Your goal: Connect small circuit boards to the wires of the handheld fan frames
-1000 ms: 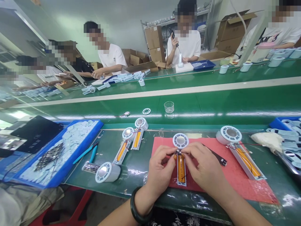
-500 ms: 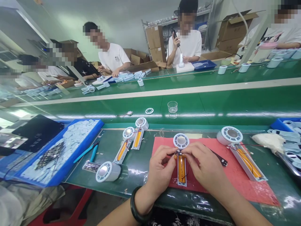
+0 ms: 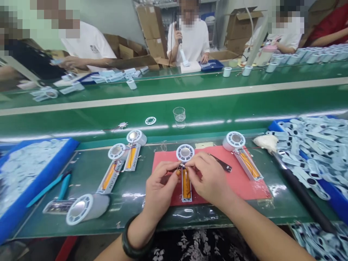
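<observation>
On the red mat [image 3: 217, 194] lies an opened handheld fan [image 3: 186, 185], its round grilled head away from me and an orange battery in its handle. My left hand [image 3: 160, 186], with a dark bangle at the wrist, pinches at the neck between head and battery. Fingertips of my right hand [image 3: 210, 177] are closed at the same spot from the other side. Thin wires seem to run there, but the fingers cover what they grip. A flat black strip [image 3: 221, 163] lies just beyond my right hand.
Another opened fan [image 3: 247, 165] lies right, beside a soldering iron-like black-handled tool [image 3: 299, 195]. More fans [image 3: 110, 174] and teal-handled pliers [image 3: 63, 185] are left. Blue trays of parts [image 3: 58, 159] flank both sides. A clear glass [image 3: 179, 115] stands ahead; co-workers sit opposite.
The view has swung right and come closer, bringing the right-hand parts tray further into view. Both hands stay pinched at the fan's neck. The co-worker opposite has lowered the held piece to the white block.
</observation>
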The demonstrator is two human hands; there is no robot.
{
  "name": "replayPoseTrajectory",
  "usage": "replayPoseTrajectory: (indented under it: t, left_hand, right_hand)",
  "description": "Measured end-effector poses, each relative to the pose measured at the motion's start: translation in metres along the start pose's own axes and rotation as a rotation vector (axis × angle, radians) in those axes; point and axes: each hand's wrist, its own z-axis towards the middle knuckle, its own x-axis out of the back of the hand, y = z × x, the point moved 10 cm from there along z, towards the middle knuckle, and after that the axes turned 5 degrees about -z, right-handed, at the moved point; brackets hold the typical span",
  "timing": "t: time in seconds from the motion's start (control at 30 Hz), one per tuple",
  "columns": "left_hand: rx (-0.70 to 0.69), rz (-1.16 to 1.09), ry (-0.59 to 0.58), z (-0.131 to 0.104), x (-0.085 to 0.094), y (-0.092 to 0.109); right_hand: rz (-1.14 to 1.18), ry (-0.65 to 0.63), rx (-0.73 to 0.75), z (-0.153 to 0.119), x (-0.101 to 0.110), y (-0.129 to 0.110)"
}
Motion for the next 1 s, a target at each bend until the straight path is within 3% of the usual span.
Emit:
replayPoseTrajectory:
  t: [0.67,1.0]
  left_hand:
    - [-0.023,0.115,-0.004,0.001,0.000,0.002]
    - [-0.155,0.241,-0.027,-0.004,-0.003,0.013]
  right_hand:
    - [-0.289,0.066,0.106,0.001,0.001,-0.016]
    - [-0.301,0.075,0.078,0.001,0.000,-0.016]
